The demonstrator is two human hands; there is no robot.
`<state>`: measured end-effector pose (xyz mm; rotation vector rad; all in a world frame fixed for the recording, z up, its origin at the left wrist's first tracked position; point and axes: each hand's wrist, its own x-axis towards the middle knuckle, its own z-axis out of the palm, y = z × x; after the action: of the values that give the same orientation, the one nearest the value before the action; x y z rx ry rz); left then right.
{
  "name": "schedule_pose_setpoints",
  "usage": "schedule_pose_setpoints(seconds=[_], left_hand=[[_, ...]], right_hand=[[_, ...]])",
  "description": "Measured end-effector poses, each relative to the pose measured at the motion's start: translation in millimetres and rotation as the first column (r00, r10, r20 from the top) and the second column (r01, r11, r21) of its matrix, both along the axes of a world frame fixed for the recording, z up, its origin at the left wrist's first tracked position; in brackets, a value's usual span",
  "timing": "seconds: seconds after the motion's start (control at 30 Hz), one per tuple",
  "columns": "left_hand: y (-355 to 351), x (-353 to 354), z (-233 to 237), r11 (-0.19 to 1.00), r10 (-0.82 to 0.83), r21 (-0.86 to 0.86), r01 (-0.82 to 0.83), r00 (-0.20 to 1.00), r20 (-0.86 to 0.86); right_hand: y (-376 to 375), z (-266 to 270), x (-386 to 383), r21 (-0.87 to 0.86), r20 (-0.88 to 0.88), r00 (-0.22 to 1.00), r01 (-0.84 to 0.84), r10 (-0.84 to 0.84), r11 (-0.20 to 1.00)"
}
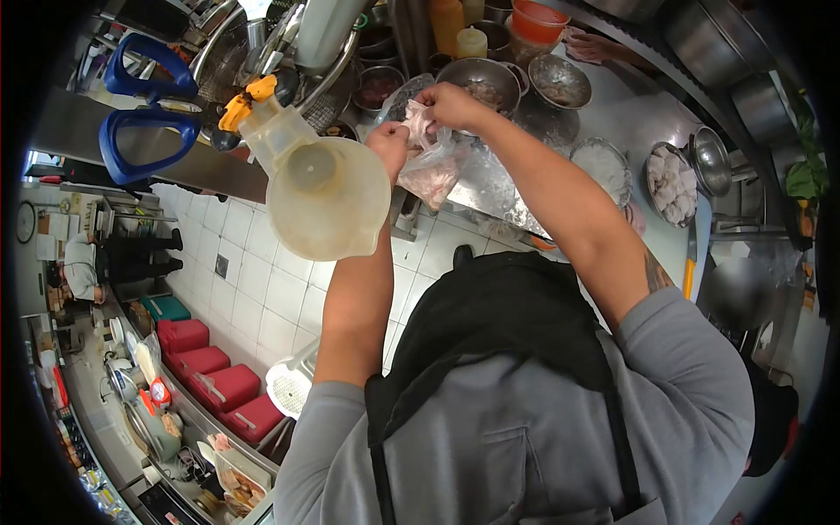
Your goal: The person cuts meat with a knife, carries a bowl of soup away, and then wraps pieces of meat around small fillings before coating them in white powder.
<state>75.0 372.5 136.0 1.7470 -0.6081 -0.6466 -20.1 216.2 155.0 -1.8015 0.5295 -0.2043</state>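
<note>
A clear plastic bag (429,179) with pale pink contents, which look like raw meat, hangs at the edge of the metal counter (499,179). My left hand (390,147) is closed on the gathered top of the bag from the left. From the other side, my right hand (448,107) pinches the same bunched plastic, its fingertips close to the left ones. Just beyond my hands is a metal pan (484,77) with some food in it. A metal bowl (560,81) with pinkish pieces stands to its right.
A translucent jug (328,197) hangs in front, partly covering my left forearm. Blue-handled tools (149,144) are at upper left. A bowl of white powder (601,171), a bowl of pale pieces (672,185) and a knife (690,262) lie right. Another person's hand (591,46) shows beyond.
</note>
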Motion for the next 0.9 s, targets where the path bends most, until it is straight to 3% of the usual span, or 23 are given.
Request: schedule_pose_setpoints(seconds=[0.03, 0.17, 0.27, 0.33, 0.47, 0.57, 0.67, 0.77, 0.9], left_hand=[[0.8, 6.0, -5.1, 1.0, -0.014, 0.019, 0.013, 0.998, 0.064], [-1.0, 15.4, -16.2, 0.999, -0.019, -0.039, 0.017, 0.998, -0.053], [2.2, 15.5, -13.6, 0.999, 0.015, -0.037, -0.016, 1.0, -0.025], [6.0, 15.6, -11.1, 0.998, 0.057, -0.012, -0.057, 0.998, 0.031], [6.2, 21.5, -17.2, 0.998, 0.026, -0.045, -0.034, 0.986, -0.165], [5.3, 17.9, -9.7, 0.997, -0.018, -0.082, -0.004, 0.964, -0.264], [4.1, 14.8, 1.1, 0.996, -0.068, -0.083, 0.043, 0.945, -0.32], [1.1, 13.6, 7.1, 0.994, -0.109, -0.065, 0.093, 0.934, -0.339], [-3.4, 21.2, -4.4, 0.985, -0.166, -0.11, 0.132, 0.893, -0.419]], right_hand=[[-2.1, -2.9, 2.5, -0.075, -0.021, 1.0, 0.0, -0.002, 0.997], [15.2, 26.4, -1.6, -0.314, -0.176, 0.976, 0.065, -0.125, 0.947], [14.4, 11.6, 0.1, -0.57, -0.1, 0.988, 0.043, -0.122, 0.821], [12.5, 7.3, 1.9, -0.587, -0.104, 0.986, 0.046, -0.132, 0.808], [22.1, 12.5, -1.1, -0.64, -0.062, 0.975, 0.125, -0.213, 0.758], [38.6, 16.4, -4.9, -0.704, 0.239, 0.954, 0.3, -0.183, 0.644], [52.2, 27.2, -11.8, -0.619, 0.024, 0.988, 0.133, -0.15, 0.774], [62.2, 22.1, -16.6, -0.618, -0.019, 0.989, 0.104, -0.147, 0.779], [57.4, 0.8, -10.9, -0.605, 0.114, 0.98, 0.197, -0.161, 0.772]])
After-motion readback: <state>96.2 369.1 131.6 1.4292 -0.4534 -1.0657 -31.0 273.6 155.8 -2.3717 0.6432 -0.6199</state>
